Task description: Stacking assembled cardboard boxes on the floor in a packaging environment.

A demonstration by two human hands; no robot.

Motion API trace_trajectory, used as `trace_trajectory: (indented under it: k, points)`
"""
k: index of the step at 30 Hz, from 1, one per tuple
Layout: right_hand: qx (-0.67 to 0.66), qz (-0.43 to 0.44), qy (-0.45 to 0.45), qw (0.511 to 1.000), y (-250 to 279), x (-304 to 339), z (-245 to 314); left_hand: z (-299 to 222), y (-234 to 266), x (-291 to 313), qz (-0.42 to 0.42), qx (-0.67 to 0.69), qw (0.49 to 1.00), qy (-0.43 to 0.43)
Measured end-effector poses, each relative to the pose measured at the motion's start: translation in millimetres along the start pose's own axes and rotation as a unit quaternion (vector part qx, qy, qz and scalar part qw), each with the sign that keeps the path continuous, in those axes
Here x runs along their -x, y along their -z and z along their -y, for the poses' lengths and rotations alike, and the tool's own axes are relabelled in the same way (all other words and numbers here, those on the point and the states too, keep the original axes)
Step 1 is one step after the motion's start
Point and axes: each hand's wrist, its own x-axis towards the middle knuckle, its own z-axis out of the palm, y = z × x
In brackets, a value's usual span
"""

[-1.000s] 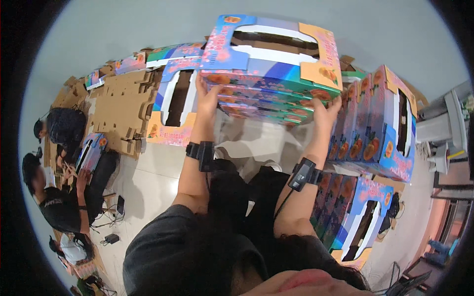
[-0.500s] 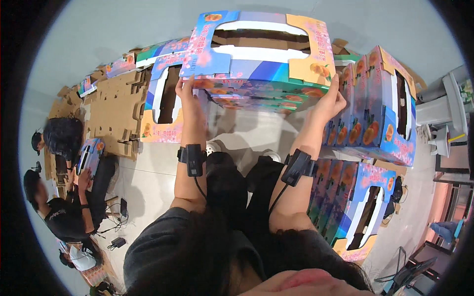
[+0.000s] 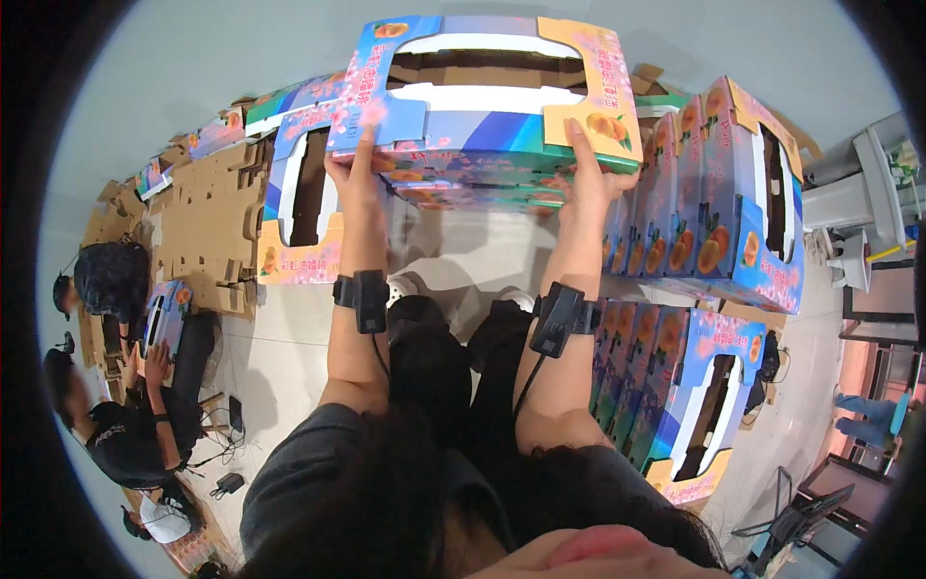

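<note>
A colourful fruit carton [image 3: 473,125], printed with peaches and blossoms and with a long cut-out in its top, lies in front of me on a stack of similar cartons [image 3: 473,196]. My left hand [image 3: 355,174] grips its near left corner, with one digit on the top and the others at the near edge. My right hand [image 3: 590,179] grips the near edge close to the right corner, a digit resting on the yellow panel. The undersides of both grips are partly hidden. Black devices are strapped to both my wrists.
Standing cartons crowd the right, in a far row [image 3: 714,193] and a nearer row [image 3: 675,386]. At left are another carton [image 3: 328,256] and flattened brown cardboard [image 3: 207,217]. Two people [image 3: 125,425] work further left, near cables on the floor. A dark metal frame [image 3: 801,511] stands lower right.
My right hand has shifted inward from the carton's right corner, its digit now over the top panel. My left hand also has a digit on top now. The whole view has shifted slightly.
</note>
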Motion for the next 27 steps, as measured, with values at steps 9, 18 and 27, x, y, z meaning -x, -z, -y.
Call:
trace_trajectory:
  k: [9,18,27]
  points:
    - [-0.064,0.021,0.061,0.996,0,-10,-13,12,7,-9,0.021,0.019,1.000,0.010]
    - [-0.029,0.022,0.036,0.999,-2,-6,-8,30,18,-27,0.019,0.004,1.000,-0.016]
    - [-0.010,0.026,0.008,1.000,-1,7,0,16,12,-12,0.018,0.032,0.999,-0.018]
